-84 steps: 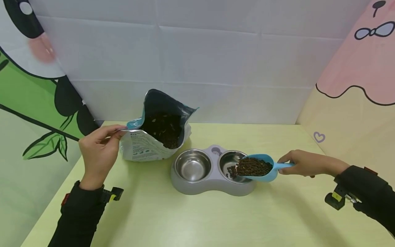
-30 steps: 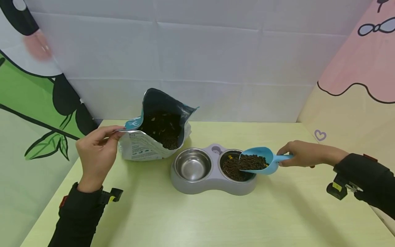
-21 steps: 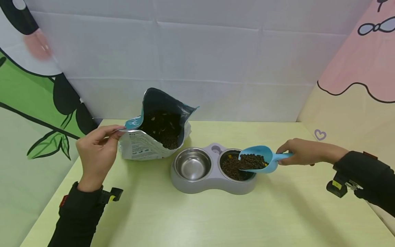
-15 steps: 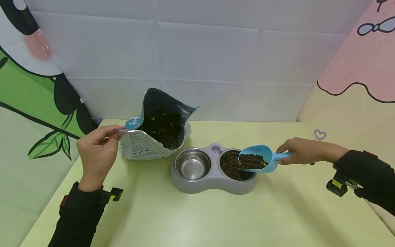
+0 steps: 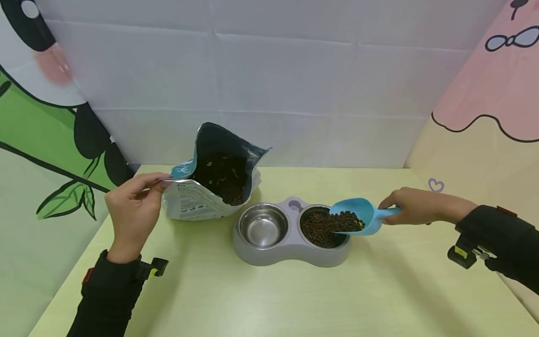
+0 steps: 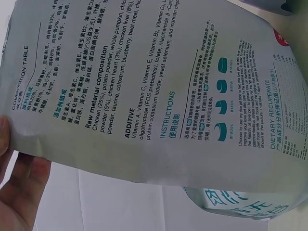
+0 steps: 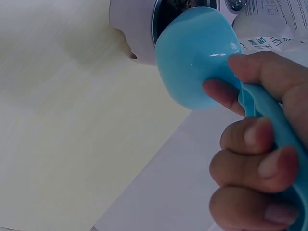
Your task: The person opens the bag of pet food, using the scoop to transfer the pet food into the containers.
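Note:
My left hand (image 5: 134,213) pinches the top edge of an opened pet food bag (image 5: 195,201), which leans with its mouth toward me and shows dark kibble (image 5: 225,182) inside. Printed ingredient text covers the bag's side in the left wrist view. With curled fingers my right hand (image 5: 410,206) grips the handle of a blue scoop (image 5: 366,210). The scoop is tilted over the right bowl of a grey double pet bowl (image 5: 290,252), and kibble lies in its mouth. Brown kibble (image 5: 317,229) fills much of that right bowl. The left steel bowl (image 5: 263,227) holds nothing.
The double bowl stands mid-table, right of the bag, on a pale yellow table (image 5: 252,299). A white cloth backdrop (image 5: 282,93) rises behind the table. Cartoon-printed panels flank it on the left and right.
Kibble has poured from the scoop into the right bowl, which was mostly bare at first. The scoop has risen slightly and holds less. The left hand and bag stay in place.

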`<control>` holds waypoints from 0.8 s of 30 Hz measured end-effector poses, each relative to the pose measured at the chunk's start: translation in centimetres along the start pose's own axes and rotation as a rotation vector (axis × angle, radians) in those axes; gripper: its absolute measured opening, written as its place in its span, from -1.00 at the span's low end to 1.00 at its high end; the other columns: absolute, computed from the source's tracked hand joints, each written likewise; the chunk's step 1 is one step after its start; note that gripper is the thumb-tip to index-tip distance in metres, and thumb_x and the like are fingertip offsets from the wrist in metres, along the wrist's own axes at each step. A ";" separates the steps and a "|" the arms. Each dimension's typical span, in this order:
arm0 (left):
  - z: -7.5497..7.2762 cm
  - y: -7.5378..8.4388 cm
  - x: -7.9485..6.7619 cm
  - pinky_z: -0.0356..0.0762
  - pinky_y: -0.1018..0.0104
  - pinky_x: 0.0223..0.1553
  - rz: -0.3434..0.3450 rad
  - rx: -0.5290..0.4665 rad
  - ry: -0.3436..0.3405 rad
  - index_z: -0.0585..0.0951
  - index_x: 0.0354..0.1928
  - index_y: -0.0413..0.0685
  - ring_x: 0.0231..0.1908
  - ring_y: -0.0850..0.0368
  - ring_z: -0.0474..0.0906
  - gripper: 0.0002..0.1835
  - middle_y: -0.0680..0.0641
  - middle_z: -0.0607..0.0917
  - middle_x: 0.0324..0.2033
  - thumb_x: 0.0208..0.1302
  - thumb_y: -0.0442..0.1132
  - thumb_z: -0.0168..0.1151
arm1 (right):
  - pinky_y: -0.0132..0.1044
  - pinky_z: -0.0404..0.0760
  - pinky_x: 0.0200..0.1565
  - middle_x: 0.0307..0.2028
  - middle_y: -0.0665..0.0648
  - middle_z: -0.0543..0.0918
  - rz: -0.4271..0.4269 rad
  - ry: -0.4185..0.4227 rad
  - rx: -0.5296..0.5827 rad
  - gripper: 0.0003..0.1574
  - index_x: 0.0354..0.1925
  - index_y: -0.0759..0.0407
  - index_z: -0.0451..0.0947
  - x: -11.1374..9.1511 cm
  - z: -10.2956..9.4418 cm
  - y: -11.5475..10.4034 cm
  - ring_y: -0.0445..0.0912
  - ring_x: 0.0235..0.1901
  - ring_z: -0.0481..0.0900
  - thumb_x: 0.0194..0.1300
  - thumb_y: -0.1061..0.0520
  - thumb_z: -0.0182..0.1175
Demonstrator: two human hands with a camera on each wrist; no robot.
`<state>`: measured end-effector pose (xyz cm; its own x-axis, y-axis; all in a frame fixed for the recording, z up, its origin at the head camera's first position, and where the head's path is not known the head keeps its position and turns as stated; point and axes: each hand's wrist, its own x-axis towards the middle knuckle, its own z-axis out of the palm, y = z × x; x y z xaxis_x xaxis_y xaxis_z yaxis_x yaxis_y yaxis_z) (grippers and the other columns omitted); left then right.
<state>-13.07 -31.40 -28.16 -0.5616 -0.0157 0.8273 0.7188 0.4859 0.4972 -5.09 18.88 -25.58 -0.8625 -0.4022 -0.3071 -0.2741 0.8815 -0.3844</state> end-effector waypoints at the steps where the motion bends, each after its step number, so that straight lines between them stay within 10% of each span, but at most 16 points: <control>1: 0.0 0.0 0.0 0.44 0.61 -0.28 -0.002 0.000 -0.001 0.65 -0.31 -0.14 -0.36 0.33 0.53 -0.80 -0.12 0.66 -0.39 0.02 -0.51 0.24 | -0.37 0.36 -0.75 -0.40 0.01 0.49 0.003 0.003 -0.003 -0.75 -0.18 0.08 0.54 0.0 0.0 0.0 -0.22 -0.76 0.33 0.15 0.04 0.21; 14: -0.1 0.2 0.0 0.44 0.62 -0.30 0.007 0.011 0.004 0.65 -0.32 -0.16 -0.37 0.36 0.52 -0.81 -0.13 0.66 -0.39 0.00 -0.51 0.24 | -0.23 0.57 -0.35 -0.32 -0.02 0.60 -0.049 0.086 -0.187 -0.68 -0.20 0.13 0.58 0.0 -0.3 -0.1 -0.20 -0.43 0.47 0.07 0.01 0.27; 24: 0.0 0.2 0.1 0.43 0.63 -0.30 -0.003 0.011 0.006 0.66 -0.32 -0.15 -0.37 0.36 0.52 -0.81 -0.13 0.66 -0.39 0.01 -0.51 0.24 | -0.30 0.45 -0.46 -0.39 -0.09 0.57 -0.048 0.134 -0.298 -0.70 -0.22 0.09 0.59 -0.2 -0.6 -0.9 -0.20 -0.50 0.38 0.03 0.03 0.29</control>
<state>-12.96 -31.35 -28.01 -0.5614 -0.0226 0.8272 0.7123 0.4957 0.4969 -4.89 18.32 -24.67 -0.8885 -0.4261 -0.1702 -0.4110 0.9040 -0.1176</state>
